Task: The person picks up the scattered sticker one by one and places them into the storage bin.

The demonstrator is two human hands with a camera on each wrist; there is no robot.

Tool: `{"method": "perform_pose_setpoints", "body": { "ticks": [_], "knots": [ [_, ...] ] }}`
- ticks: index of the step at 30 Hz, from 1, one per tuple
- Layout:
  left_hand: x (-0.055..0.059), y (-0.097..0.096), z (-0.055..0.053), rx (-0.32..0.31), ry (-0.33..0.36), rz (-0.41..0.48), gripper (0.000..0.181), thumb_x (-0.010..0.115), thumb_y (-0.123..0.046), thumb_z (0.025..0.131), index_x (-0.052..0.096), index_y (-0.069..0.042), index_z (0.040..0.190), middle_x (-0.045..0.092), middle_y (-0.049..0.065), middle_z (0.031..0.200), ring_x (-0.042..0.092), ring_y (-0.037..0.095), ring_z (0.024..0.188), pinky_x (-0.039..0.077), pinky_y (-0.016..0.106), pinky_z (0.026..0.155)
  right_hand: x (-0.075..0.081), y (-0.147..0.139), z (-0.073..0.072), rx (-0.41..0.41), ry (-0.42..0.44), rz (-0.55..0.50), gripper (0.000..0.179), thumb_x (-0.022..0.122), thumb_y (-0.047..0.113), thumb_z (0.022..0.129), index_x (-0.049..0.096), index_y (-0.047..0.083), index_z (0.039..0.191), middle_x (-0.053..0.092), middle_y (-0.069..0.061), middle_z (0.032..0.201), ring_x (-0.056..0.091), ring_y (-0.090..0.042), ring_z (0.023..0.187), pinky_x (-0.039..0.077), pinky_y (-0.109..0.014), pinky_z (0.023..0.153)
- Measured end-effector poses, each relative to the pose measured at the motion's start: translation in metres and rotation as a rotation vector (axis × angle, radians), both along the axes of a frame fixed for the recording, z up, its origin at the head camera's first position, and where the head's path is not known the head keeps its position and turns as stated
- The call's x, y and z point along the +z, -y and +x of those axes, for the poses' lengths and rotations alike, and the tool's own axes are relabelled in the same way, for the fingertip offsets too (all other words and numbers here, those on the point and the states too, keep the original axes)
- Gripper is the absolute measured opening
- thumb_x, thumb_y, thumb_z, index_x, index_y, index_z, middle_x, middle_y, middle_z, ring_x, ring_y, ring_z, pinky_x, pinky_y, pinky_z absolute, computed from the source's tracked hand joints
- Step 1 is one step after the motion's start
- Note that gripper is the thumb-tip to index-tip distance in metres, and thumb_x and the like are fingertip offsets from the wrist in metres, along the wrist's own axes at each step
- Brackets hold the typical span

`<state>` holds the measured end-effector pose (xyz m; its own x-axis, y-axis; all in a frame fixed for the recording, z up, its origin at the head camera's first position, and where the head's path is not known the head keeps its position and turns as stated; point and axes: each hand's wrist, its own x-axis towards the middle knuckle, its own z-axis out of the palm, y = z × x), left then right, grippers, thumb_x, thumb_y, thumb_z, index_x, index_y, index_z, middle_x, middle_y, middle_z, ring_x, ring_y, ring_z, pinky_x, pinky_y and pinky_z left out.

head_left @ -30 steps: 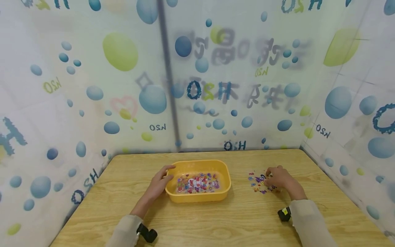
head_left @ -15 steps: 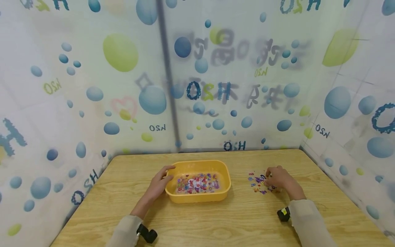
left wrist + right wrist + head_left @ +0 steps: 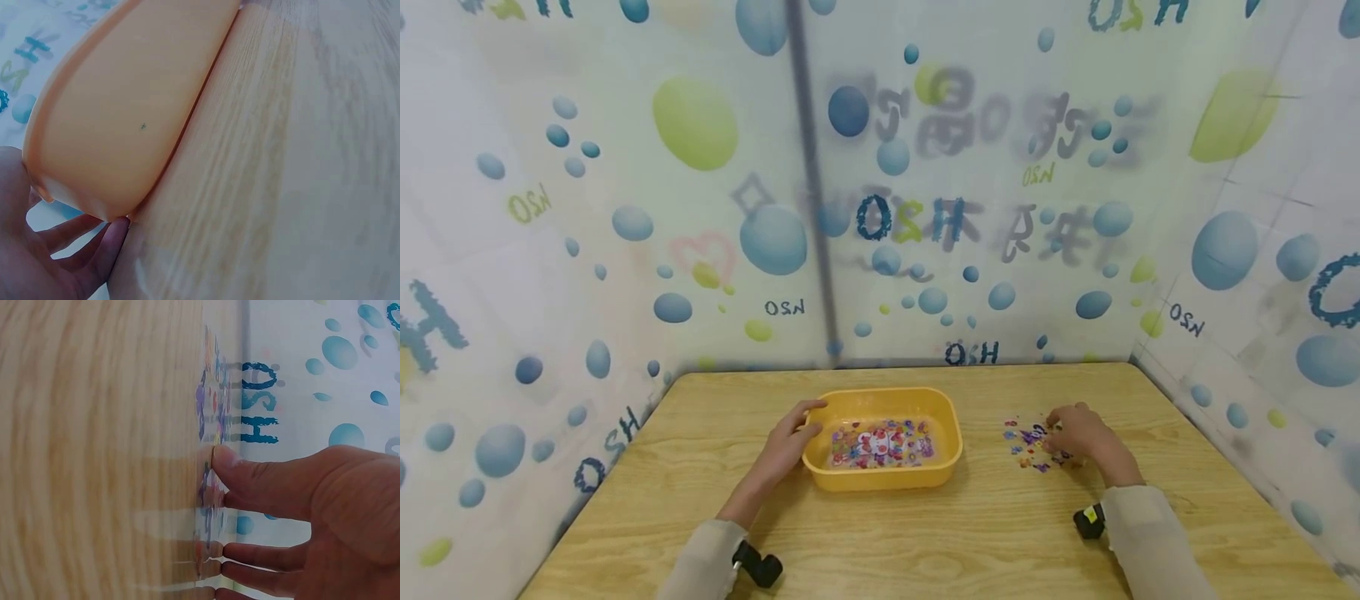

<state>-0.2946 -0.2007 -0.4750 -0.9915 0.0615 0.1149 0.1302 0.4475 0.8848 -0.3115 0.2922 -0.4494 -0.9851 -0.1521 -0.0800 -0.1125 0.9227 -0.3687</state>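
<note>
A yellow plastic basin [image 3: 887,482] stands on the table, with flat, sticker-like colourful pictures [image 3: 883,446] on its bottom, among them a white figure with red parts. My left hand [image 3: 788,440] holds the basin's left end; in the left wrist view its fingers [image 3: 115,240] touch the outer wall low down. To the right lies a patch of small, flat, colourful sticker-like pieces [image 3: 1028,435]. My right hand [image 3: 1082,435] is over the patch's right part. In the right wrist view its thumb [image 3: 234,465] and fingertips touch the patch; whether anything is pinched cannot be seen.
The wooden table [image 3: 880,542] runs back to a curtain [image 3: 887,333] printed with blue and green bubbles, which also encloses both sides. A black wrist camera [image 3: 758,568] sits on the left wrist and another black camera [image 3: 1090,522] on the right.
Both hands and the basin stay where they were. The patch's front edge shifts very slightly; the whole head view also moves a little.
</note>
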Motion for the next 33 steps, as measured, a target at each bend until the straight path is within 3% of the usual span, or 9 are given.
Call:
{"method": "perform_pose_setpoints", "body": {
  "ticks": [2, 6, 9, 15, 18, 22, 28, 30, 33],
  "knots": [
    [0.000, 0.000, 0.000, 0.000, 0.005, -0.001, 0.040, 0.054, -0.022, 0.107, 0.057, -0.017, 0.146, 0.048, 0.032, 0.152, 0.055, 0.047, 0.135, 0.055, 0.048, 0.096, 0.001, 0.002, 0.001, -0.004, 0.005, 0.003, 0.045, 0.077, 0.016, 0.090, 0.066, -0.010, 0.124, 0.055, -0.038, 0.124, 0.055, -0.047, 0.108, 0.051, -0.061, 0.092],
    [0.002, 0.000, 0.000, 0.002, 0.021, 0.016, 0.038, 0.053, -0.021, 0.107, 0.058, -0.021, 0.145, 0.053, 0.030, 0.147, 0.063, 0.037, 0.120, 0.055, 0.034, 0.076, 0.005, 0.004, 0.000, -0.020, 0.017, 0.010, 0.043, 0.078, 0.015, 0.089, 0.067, -0.010, 0.122, 0.059, -0.035, 0.122, 0.057, -0.040, 0.103, 0.052, -0.060, 0.092],
    [0.002, 0.000, 0.000, 0.002, 0.018, 0.023, 0.038, 0.053, -0.020, 0.107, 0.058, -0.021, 0.145, 0.056, 0.029, 0.143, 0.064, 0.032, 0.112, 0.052, 0.030, 0.067, 0.007, 0.005, 0.000, -0.027, 0.022, 0.002, 0.038, 0.079, 0.013, 0.088, 0.069, -0.010, 0.117, 0.065, -0.030, 0.116, 0.060, -0.034, 0.094, 0.055, -0.055, 0.087],
    [0.003, 0.000, 0.001, -0.006, 0.012, 0.021, 0.038, 0.054, -0.020, 0.107, 0.058, -0.020, 0.144, 0.058, 0.029, 0.139, 0.066, 0.030, 0.108, 0.052, 0.030, 0.065, 0.009, 0.007, 0.004, -0.046, 0.013, -0.012, 0.026, 0.078, 0.010, 0.087, 0.069, -0.006, 0.106, 0.068, -0.021, 0.101, 0.058, -0.026, 0.079, 0.053, -0.041, 0.068],
    [0.003, -0.001, 0.001, -0.008, 0.018, 0.026, 0.038, 0.054, -0.020, 0.107, 0.058, -0.020, 0.144, 0.058, 0.030, 0.138, 0.065, 0.029, 0.104, 0.050, 0.029, 0.061, 0.009, 0.007, 0.007, -0.053, 0.020, 0.001, 0.025, 0.077, 0.011, 0.088, 0.067, -0.004, 0.106, 0.066, -0.018, 0.097, 0.056, -0.026, 0.077, 0.051, -0.039, 0.066],
    [0.004, -0.001, 0.001, -0.004, 0.019, 0.029, 0.038, 0.054, -0.020, 0.107, 0.058, -0.019, 0.145, 0.057, 0.030, 0.139, 0.065, 0.029, 0.106, 0.052, 0.029, 0.066, 0.010, 0.008, 0.009, -0.069, 0.028, 0.005, 0.024, 0.076, 0.012, 0.089, 0.064, -0.003, 0.105, 0.066, -0.015, 0.093, 0.056, -0.025, 0.075, 0.049, -0.038, 0.066],
    [0.006, -0.001, 0.003, -0.006, 0.013, 0.039, 0.038, 0.055, -0.022, 0.107, 0.058, -0.018, 0.144, 0.057, 0.030, 0.140, 0.065, 0.032, 0.110, 0.052, 0.031, 0.068, 0.009, 0.011, 0.010, -0.145, 0.027, 0.014, 0.027, 0.082, 0.016, 0.085, 0.060, 0.003, 0.075, 0.047, -0.002, 0.065, 0.045, -0.019, 0.063, 0.039, -0.032, 0.056],
    [0.006, -0.001, 0.003, -0.009, 0.013, 0.042, 0.038, 0.055, -0.022, 0.107, 0.058, -0.018, 0.145, 0.057, 0.030, 0.141, 0.065, 0.032, 0.109, 0.052, 0.031, 0.067, 0.009, 0.011, 0.011, -0.160, 0.017, -0.003, 0.031, 0.084, 0.017, 0.083, 0.057, 0.005, 0.072, 0.043, -0.001, 0.064, 0.043, -0.018, 0.062, 0.037, -0.030, 0.056],
    [0.005, -0.001, 0.003, -0.012, 0.015, 0.040, 0.038, 0.055, -0.022, 0.107, 0.058, -0.018, 0.145, 0.057, 0.029, 0.141, 0.065, 0.031, 0.107, 0.050, 0.031, 0.064, 0.010, 0.010, 0.011, -0.150, 0.007, -0.069, 0.030, 0.084, 0.015, 0.083, 0.056, 0.005, 0.076, 0.049, -0.003, 0.069, 0.048, -0.019, 0.066, 0.039, -0.031, 0.058]
  ]
}}
